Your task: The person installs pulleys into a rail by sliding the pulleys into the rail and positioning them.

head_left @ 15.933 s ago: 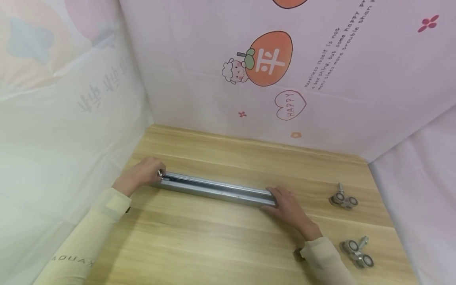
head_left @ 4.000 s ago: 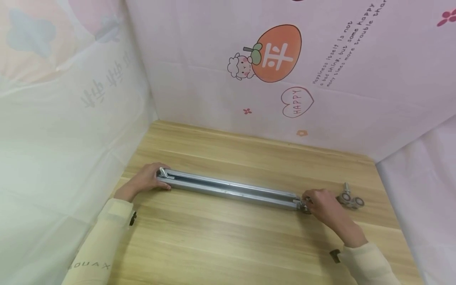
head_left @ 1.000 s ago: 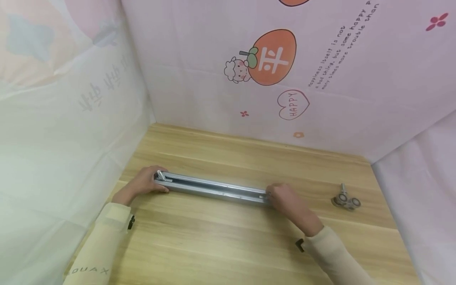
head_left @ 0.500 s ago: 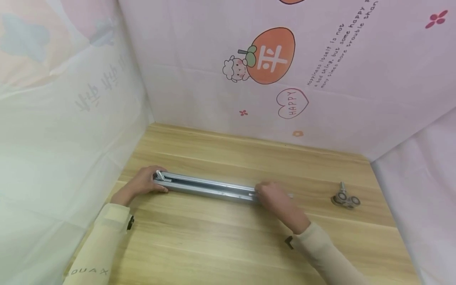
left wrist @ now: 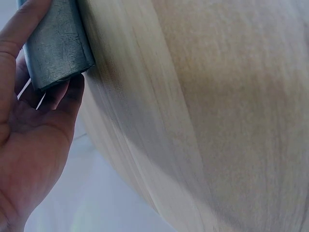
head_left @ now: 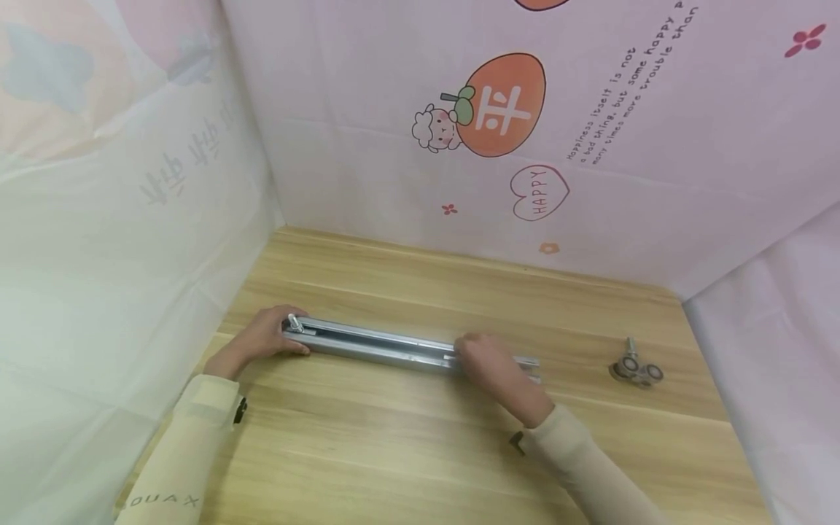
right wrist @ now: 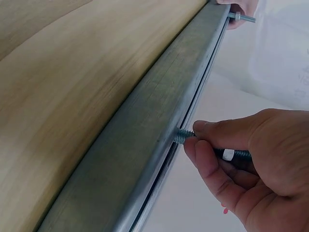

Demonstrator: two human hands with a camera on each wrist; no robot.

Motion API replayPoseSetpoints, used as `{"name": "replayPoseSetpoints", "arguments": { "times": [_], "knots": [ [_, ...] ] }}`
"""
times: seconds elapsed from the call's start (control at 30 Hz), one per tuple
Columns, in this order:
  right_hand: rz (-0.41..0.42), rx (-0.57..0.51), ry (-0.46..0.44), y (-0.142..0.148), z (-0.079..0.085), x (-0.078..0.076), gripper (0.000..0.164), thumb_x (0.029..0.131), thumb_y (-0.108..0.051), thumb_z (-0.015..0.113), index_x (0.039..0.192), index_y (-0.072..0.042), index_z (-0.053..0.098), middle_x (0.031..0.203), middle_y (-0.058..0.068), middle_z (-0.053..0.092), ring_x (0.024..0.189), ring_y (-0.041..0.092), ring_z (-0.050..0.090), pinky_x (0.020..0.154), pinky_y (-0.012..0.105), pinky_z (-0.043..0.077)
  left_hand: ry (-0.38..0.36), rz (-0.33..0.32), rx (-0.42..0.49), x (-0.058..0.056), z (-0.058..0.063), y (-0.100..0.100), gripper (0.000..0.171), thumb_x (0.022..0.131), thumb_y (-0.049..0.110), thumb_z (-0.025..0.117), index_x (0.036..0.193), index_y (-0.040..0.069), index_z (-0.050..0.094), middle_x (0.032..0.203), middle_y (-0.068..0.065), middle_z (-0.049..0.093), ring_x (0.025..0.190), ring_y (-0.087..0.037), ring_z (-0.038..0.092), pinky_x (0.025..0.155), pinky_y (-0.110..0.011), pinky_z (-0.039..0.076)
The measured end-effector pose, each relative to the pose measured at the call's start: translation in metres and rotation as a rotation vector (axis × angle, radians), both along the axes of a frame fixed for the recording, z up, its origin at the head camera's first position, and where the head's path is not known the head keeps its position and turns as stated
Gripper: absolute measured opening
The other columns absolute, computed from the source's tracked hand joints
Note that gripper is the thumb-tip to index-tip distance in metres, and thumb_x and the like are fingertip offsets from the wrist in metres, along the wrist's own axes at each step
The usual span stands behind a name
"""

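Note:
A grey metal channel rail [head_left: 367, 346] with a slot along its top lies across the wooden table. My left hand [head_left: 262, 335] grips its left end, thumb on the near side; the left wrist view shows the fingers [left wrist: 72, 94] at that end. The threaded bolt [head_left: 294, 323] of a roller trolley stands up from the slot beside this hand. Right of the rail's middle, my right hand [head_left: 491, 368] pinches a second trolley's bolt [right wrist: 182, 136] between thumb and fingers where it comes out of the slot. The rollers of that trolley are hidden inside the rail.
Another roller trolley [head_left: 636, 370] lies on the right of the wooden table [head_left: 367, 445], its bolt pointing away. Printed cloth walls [head_left: 367, 146] close in the back and both sides of the table.
One of two loose trolleys on the right was brought to the rail's right end and entered the slot. Over the last second my right hand slid its bolt left; my left hand stayed put.

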State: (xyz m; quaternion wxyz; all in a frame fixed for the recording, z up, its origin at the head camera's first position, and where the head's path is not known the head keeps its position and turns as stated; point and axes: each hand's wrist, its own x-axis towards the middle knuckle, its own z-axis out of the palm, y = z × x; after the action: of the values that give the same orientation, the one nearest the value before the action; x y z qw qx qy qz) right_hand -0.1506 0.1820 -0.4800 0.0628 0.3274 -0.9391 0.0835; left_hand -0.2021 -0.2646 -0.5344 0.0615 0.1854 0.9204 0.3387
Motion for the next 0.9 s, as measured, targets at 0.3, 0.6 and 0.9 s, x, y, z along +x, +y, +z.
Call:
{"name": "replayPoseSetpoints", "arguments": {
  "times": [0.3, 0.6, 0.9],
  "knots": [
    [0.035, 0.022, 0.028, -0.013, 0.0, -0.002, 0.024, 0.086, 0.013, 0.07, 0.073, -0.006, 0.065, 0.064, 0.002, 0.059, 0.054, 0.012, 0.051, 0.047, 0.021, 0.044, -0.005, -0.004, -0.001, -0.001, 0.0, -0.001, 0.069, 0.067, 0.026, 0.102, 0.122, -0.002, 0.071, 0.119, -0.021, 0.074, 0.107, -0.039, 0.069, 0.099, -0.06, 0.053],
    [0.084, 0.018, 0.06, -0.026, -0.007, -0.008, 0.023, 0.084, 0.014, 0.07, 0.074, -0.006, 0.066, 0.065, 0.002, 0.06, 0.055, 0.012, 0.051, 0.048, 0.023, 0.045, -0.005, 0.0, 0.003, 0.0, -0.001, 0.0, 0.068, 0.068, 0.026, 0.101, 0.122, -0.002, 0.072, 0.118, -0.022, 0.074, 0.108, -0.04, 0.068, 0.099, -0.06, 0.053],
    [0.11, -0.013, 0.043, -0.04, -0.007, -0.012, 0.02, 0.086, 0.013, 0.07, 0.077, -0.005, 0.067, 0.069, 0.004, 0.062, 0.058, 0.015, 0.055, 0.049, 0.025, 0.048, -0.006, -0.003, 0.018, 0.0, 0.001, 0.001, 0.068, 0.067, 0.024, 0.101, 0.122, -0.002, 0.071, 0.117, -0.022, 0.074, 0.104, -0.038, 0.069, 0.097, -0.059, 0.054]
  ]
}}
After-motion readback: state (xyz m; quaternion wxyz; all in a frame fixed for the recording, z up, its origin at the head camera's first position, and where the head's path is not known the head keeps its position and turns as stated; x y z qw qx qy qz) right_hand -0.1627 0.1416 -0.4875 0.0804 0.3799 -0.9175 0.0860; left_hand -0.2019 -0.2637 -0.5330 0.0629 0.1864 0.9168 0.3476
